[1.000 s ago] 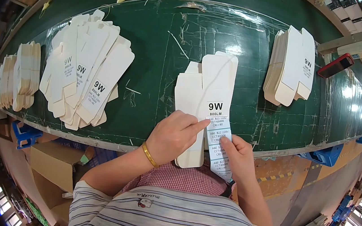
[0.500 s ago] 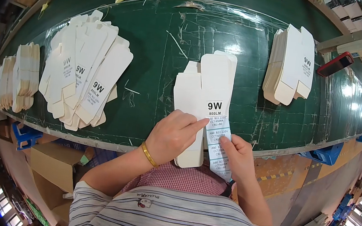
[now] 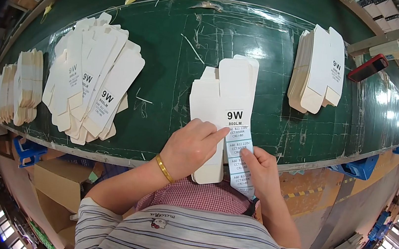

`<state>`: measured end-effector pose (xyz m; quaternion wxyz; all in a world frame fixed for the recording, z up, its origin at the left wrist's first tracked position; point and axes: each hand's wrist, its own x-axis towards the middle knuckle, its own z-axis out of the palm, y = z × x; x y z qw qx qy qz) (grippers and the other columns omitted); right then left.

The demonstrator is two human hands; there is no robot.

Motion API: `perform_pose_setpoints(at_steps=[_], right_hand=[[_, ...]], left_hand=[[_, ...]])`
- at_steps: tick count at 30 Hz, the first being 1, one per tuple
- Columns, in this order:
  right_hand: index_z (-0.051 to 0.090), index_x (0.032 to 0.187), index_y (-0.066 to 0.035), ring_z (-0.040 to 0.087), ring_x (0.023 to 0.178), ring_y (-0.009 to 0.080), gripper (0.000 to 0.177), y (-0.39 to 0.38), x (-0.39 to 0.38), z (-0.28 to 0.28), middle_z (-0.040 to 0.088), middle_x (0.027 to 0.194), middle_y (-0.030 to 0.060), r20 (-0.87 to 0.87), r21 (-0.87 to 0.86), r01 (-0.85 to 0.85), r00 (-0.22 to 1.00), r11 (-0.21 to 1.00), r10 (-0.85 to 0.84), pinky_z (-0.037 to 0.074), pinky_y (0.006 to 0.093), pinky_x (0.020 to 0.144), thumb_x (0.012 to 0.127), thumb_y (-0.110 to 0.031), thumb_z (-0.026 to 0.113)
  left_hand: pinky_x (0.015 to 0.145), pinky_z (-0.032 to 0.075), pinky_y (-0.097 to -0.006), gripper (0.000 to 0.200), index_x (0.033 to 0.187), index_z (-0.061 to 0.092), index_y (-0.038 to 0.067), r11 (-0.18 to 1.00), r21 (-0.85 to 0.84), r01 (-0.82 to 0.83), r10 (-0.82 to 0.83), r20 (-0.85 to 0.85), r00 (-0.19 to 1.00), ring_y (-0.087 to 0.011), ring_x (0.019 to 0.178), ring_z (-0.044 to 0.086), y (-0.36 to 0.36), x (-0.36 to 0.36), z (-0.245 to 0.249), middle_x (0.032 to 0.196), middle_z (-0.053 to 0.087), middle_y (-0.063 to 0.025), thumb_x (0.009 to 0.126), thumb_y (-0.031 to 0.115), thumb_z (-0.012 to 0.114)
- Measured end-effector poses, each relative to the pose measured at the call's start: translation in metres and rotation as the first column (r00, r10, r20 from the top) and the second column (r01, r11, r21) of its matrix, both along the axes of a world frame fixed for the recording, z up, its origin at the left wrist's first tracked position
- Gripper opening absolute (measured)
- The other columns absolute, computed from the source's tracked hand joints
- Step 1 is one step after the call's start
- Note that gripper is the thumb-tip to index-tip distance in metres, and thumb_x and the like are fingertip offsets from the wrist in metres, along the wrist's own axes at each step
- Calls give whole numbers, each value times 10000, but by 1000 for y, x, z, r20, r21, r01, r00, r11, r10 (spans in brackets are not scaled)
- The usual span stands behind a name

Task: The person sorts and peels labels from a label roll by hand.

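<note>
A stack of flat white cartons [image 3: 233, 91] printed "9W 800LM" lies in front of me, its near end over the table edge. Across the top carton, just under the print, runs a pale blue strip of printed labels [image 3: 239, 165]. My right hand [image 3: 262, 171] pinches this strip between thumb and fingers, and its lower end hangs toward my lap. My left hand [image 3: 192, 147], with a gold bangle at the wrist, rests on the stack. Its index fingertip presses the strip's top label at the left edge; the other fingers are curled, and whether they grip anything is hidden.
Fanned cartons with labels [image 3: 92, 81] lie to the left, beside upright bundles [image 3: 27, 86]. Another carton stack [image 3: 318, 72] stands at the right, near a red-and-black phone-like object [image 3: 369, 68]. A blue plastic crate [image 3: 361, 167] and an open cardboard box [image 3: 60, 182] are below the green table [image 3: 170, 36].
The view has shifted very slightly. My left index fingertip stays at the top label, and both hands hold nearly the same positions.
</note>
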<state>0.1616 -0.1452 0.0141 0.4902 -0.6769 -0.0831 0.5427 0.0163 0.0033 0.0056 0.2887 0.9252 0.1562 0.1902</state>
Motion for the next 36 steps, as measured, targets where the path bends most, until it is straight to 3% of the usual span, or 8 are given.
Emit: perform_pose_setpoints(at_steps=[15,22,25,28,31,34,36], right_hand=[[668,959,38,531,653,26,180,-5,1,-10,647,794,-3,-10,-30,-16,1000,999,16,426,200,571,958,-123,589],[669,959,31,526,648,27,183,-9,1,-6,645,789,-7,16,-46,-48,999,998,49,422,196,571,939,-145,622],[663,948,42,523,662,41,227,-23,-3,-8,638,777,-6,77,-32,-76,994,997,78,425,220,569,930,-183,636],[672,1000,26,553,736,35,196,-52,-7,-26,666,857,9,147,-25,-164,975,986,166,459,213,642,931,-154,638],[667,1033,24,560,768,43,202,-66,-17,-13,672,890,19,112,-7,-204,973,979,204,472,223,675,933,-149,636],[652,1072,23,585,782,59,220,-88,-22,-24,678,926,31,41,65,-131,991,989,129,489,226,695,933,-146,638],[649,1073,25,585,790,64,224,-96,-20,-24,674,929,31,0,77,-74,997,994,74,490,229,700,935,-150,634]], left_hand=[[610,531,-324,545,1320,550,77,969,44,242,-223,-258,940,-225,743,559,18,15,16,850,510,-89,779,63,620],[618,536,-345,610,1378,491,107,957,70,281,-242,-342,908,-236,745,566,18,21,18,879,521,-105,783,62,615],[633,536,-335,622,1385,477,92,960,104,260,-217,-311,925,-237,768,553,12,18,15,896,518,-101,780,75,620],[655,526,-320,565,1335,519,60,967,121,225,-195,-222,956,-232,785,537,6,10,14,905,511,-92,779,82,619],[670,514,-312,492,1268,566,39,961,182,209,-184,-144,972,-226,785,529,2,-6,11,899,503,-82,780,87,614],[681,525,-314,448,1229,573,1,947,228,228,-207,-112,972,-225,836,540,2,-12,9,957,527,-93,787,73,587],[684,525,-316,452,1235,578,33,944,248,219,-184,-159,970,-227,833,540,0,-9,8,950,527,-90,787,91,600]])
